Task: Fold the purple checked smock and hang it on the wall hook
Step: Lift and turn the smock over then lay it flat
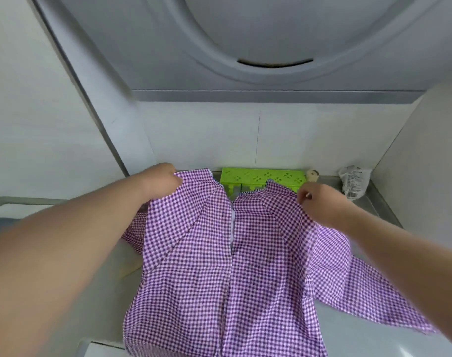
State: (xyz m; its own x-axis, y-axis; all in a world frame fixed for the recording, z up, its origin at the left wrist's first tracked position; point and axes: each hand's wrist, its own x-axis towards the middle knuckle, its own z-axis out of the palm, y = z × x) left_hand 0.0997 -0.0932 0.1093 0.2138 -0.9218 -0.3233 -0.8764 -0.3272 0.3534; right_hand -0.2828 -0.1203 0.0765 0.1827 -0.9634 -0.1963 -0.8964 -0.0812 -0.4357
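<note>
- Smock (227,256) lies spread on the table (389,338), back opening up, split running down the middle. Top edge sits near the back wall; the hem runs out of view at the bottom.
- Left hand (160,179) pinches the top-left shoulder corner. Grip is clamped on cloth, corner lifted slightly.
- Right hand (320,204) pinches the top-right shoulder edge, also clamped on cloth.
- My read: still squaring it up, no fold made yet. No hook in view.
- Risk 1: the right sleeve (369,287) is splayed out to the side. If I fold the body without tucking the sleeve in, I expect a lumpy bundle with the sleeve hanging out.
- Risk 2: the left sleeve (134,233) is bunched partly under my forearm. Can't tell how it lies. It could get trapped in the fold.
- Risk 3: the two back panels are separate. Uneven pull from either hand would probably open the split or skew the panels.
- Risk 4: the green rack (261,176) sits just behind the collar, touching or nearly so. Lifting forward could snag the cloth or knock the rack.
- Risk 5: the plastic bag (353,182) and the small round object (312,175) sit at back right, near my right hand. A wide sweep could drag them.
- Thin cloth, likely slippery on this surface. A light pinch may lose it.
</note>
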